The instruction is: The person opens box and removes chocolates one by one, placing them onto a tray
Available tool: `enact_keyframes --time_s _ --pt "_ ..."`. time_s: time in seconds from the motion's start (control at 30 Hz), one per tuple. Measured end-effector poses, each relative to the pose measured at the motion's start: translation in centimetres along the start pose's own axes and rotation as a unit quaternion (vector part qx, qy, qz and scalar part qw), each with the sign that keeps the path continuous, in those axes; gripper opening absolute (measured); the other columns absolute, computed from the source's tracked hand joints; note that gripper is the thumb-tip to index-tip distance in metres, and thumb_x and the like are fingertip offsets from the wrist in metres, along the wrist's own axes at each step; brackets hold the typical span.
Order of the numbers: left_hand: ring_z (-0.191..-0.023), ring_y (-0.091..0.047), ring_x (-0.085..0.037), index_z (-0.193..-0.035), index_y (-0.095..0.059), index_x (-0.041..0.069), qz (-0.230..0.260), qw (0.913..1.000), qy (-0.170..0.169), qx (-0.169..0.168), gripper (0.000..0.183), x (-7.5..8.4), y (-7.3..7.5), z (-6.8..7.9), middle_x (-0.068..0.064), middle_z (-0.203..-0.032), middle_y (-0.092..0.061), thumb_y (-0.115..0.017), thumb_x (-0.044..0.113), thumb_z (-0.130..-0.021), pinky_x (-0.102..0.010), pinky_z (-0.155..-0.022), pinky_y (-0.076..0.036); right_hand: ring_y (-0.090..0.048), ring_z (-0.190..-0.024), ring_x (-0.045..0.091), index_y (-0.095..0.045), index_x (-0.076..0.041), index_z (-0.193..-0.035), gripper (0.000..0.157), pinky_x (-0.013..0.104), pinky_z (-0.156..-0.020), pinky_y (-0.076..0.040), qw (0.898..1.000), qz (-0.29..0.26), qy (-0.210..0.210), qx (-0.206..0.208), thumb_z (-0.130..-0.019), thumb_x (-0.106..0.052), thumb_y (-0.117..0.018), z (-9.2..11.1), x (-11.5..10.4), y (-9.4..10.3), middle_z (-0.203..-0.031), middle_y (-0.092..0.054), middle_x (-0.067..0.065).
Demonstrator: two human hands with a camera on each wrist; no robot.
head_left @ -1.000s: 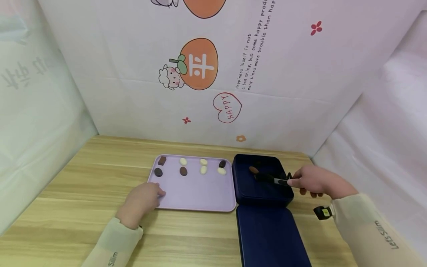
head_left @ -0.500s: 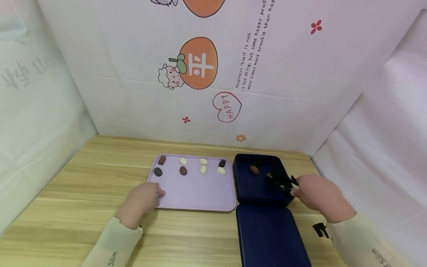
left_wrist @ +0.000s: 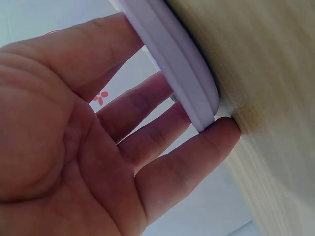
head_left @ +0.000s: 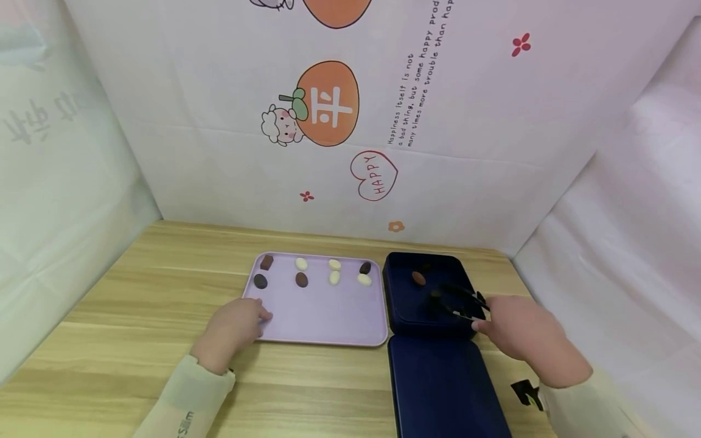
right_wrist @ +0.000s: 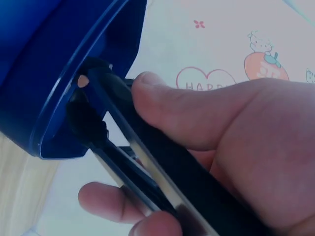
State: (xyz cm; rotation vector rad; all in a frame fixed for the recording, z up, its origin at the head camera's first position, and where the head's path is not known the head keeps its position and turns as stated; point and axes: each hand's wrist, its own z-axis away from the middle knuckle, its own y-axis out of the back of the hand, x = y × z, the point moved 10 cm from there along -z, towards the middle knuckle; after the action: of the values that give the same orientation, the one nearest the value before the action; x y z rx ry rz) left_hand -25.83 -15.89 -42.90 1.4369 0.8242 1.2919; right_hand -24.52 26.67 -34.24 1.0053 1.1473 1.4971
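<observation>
My right hand (head_left: 523, 328) grips a pair of black-and-silver tongs (head_left: 465, 301), whose spread tips reach into a dark blue box (head_left: 390, 304). Inside the box, a brown egg-shaped chocolate (head_left: 418, 278) lies left of the tips, and a darker piece (head_left: 425, 267) is faint behind it. In the right wrist view, the brown chocolate (right_wrist: 82, 81) shows through the gap of the tongs (right_wrist: 133, 132). At the lilac tray's (head_left: 328, 322) front left corner rests my left hand (head_left: 232, 328). Its extended fingers touch the rim (left_wrist: 172, 59) in the left wrist view.
Two rows of chocolates sit along the tray's far side, including a brown square (head_left: 266, 263), a dark egg (head_left: 260, 281) and a white egg (head_left: 301, 264). A dark blue lid (head_left: 446, 389) lies in front of the box. Printed cloth (head_left: 246, 170) stands behind the wooden table (head_left: 306, 389).
The tongs have drawn back from beside the brown chocolate toward the box's front right, and their tips have spread. My right hand moved nearer with them. The left hand stayed in place.
</observation>
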Motion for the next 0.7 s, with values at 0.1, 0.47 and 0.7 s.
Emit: enact_keyframes --time_s 0.1,0.47,0.7 --pt "-0.120 -0.057 -0.042 -0.108 -0.078 0.010 0.000 1.0000 0.003 0.000 0.031 -0.06 -0.01 0.08 -0.019 -0.134 -0.060 -0.071 -0.002 -0.081 -0.052 -0.095 -0.049 -0.064 -0.074 0.025 -0.063 0.007 -0.116 0.054 0.046 -0.064 -0.054 1.000 -0.002 0.002 0.003 -0.093 -0.041 -0.068 -0.09 0.17 -0.20 -0.090 -0.067 0.007" --pt "-0.112 -0.061 -0.040 -0.103 -0.079 0.010 -0.021 0.9994 -0.021 0.018 0.024 0.21 0.35 0.01 -0.017 -0.124 -0.066 -0.071 0.000 -0.083 -0.051 -0.095 -0.050 -0.066 -0.083 0.036 -0.064 0.009 -0.114 0.051 0.051 -0.068 -0.054 1.000 -0.009 0.001 -0.001 -0.094 -0.038 -0.067 -0.67 0.34 -0.85 -0.100 -0.068 0.019" --pt "-0.106 -0.064 -0.039 -0.099 -0.079 0.010 -0.033 0.9975 -0.053 0.032 0.019 0.24 0.42 0.34 -0.015 -0.119 -0.069 -0.072 0.002 -0.083 -0.050 -0.092 -0.051 -0.066 -0.087 0.039 -0.059 0.014 -0.121 0.058 0.052 -0.072 -0.054 1.000 -0.023 -0.005 0.007 -0.096 -0.038 -0.065 -0.50 0.45 -0.68 -0.105 -0.067 0.024"
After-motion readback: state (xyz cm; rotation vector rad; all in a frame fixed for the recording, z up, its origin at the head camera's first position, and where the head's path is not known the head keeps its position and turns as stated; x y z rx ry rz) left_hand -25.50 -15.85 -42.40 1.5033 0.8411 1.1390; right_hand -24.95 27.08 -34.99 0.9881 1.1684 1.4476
